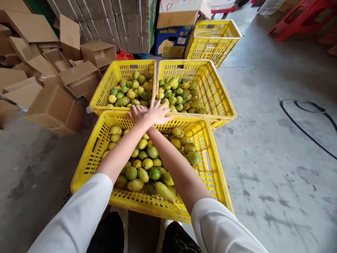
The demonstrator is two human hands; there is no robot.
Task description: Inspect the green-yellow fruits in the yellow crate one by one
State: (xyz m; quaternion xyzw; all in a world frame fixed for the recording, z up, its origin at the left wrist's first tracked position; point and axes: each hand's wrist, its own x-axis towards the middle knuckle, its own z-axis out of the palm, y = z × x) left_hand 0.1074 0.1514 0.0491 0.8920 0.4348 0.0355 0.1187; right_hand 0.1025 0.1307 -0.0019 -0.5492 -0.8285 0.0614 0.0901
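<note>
My forearms cross over the near yellow crate (86,151), the left on top of the right. My left hand (158,114) ends up on the right side, its fingers spread above the crate's far rim. My right hand (138,113) reaches to the left, partly under the left wrist, with its fingers apart too. Neither holds anything. Whether they press on the rim cannot be made out. Below the arms, the crate holds many green and yellow lemons (147,163). Just past my fingers stand a left rear crate (101,93) and a right rear crate (218,93), both holding similar fruit.
Another yellow crate (213,44) stands farther back beside a blue printed carton (172,40). Loose cardboard boxes (52,105) are heaped on the left. A black cable (302,128) lies on the concrete floor (263,168) at right; a red stool (297,21) is behind it.
</note>
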